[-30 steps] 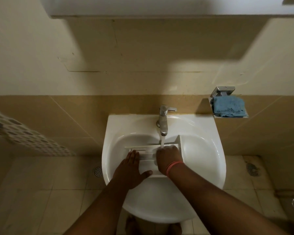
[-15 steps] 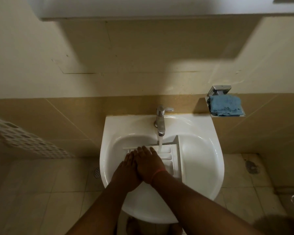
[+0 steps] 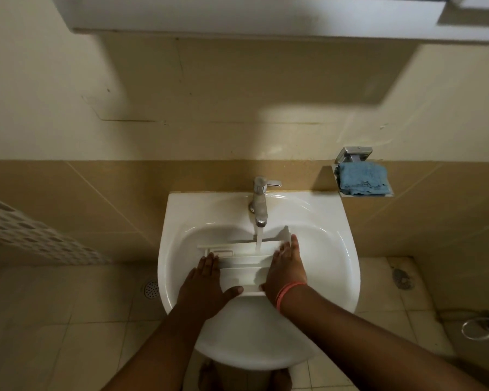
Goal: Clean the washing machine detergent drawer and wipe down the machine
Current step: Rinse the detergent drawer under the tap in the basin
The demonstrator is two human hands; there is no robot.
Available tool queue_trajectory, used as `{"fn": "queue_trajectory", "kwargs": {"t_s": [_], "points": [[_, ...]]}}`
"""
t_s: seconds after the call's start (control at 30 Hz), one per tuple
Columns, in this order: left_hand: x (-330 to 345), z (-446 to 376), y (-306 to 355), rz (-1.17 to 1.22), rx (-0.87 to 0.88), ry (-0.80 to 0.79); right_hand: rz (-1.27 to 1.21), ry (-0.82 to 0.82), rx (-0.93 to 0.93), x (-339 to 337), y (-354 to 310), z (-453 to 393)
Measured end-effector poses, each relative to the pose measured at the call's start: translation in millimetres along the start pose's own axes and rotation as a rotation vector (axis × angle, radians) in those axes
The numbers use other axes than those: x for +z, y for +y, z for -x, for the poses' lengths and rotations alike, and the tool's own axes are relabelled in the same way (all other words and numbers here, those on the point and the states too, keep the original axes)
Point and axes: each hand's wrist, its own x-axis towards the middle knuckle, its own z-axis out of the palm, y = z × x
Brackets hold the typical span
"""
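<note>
The white plastic detergent drawer [image 3: 244, 266] lies in the white ceramic basin [image 3: 333, 249], under water running from the chrome tap [image 3: 259, 204]. The left hand [image 3: 206, 289] holds its left side, thumb along the near edge; the right hand [image 3: 287, 266] lies with straight fingers on its right end. A folded blue cloth [image 3: 362, 179] sits on a wall holder.

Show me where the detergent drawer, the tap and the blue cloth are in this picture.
detergent drawer [image 3: 242, 270]: head view, on its white middle dividers between the hands.
tap [image 3: 259, 204]: head view, on its metal body above the spout.
blue cloth [image 3: 362, 179]: head view, on the middle of the folded cloth on the wall shelf.
</note>
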Motion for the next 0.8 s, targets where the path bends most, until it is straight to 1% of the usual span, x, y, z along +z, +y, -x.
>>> {"fn": "queue_trajectory", "kwargs": {"t_s": [0.07,0.13,0.23,0.33,0.53,0.67,0.73,0.77,0.8], "points": [[1,0,0,0.010,-0.004,0.004,0.043,-0.022,-0.057,2,-4,14],[2,-1,0,0.022,-0.008,0.007,0.062,-0.006,-0.064,5,-4,19],[2,0,0,0.011,0.001,0.008,-0.056,0.047,0.011,11,2,1],[0,0,-1,0.007,0.005,0.005,-0.117,0.066,0.016,12,8,-10],[0,2,0,0.034,0.008,0.008,0.011,0.035,-0.138,31,-2,38],[-1,3,2,0.036,0.002,0.003,0.016,0.043,-0.218,30,-16,65],[-2,3,3,0.039,0.004,-0.004,-0.133,0.103,-0.267,25,-18,69],[-2,3,3,0.040,0.005,-0.008,-0.248,0.184,-0.290,23,-15,66],[-2,3,3,0.042,0.004,-0.010,-0.338,0.324,-0.293,22,-10,58]]}}
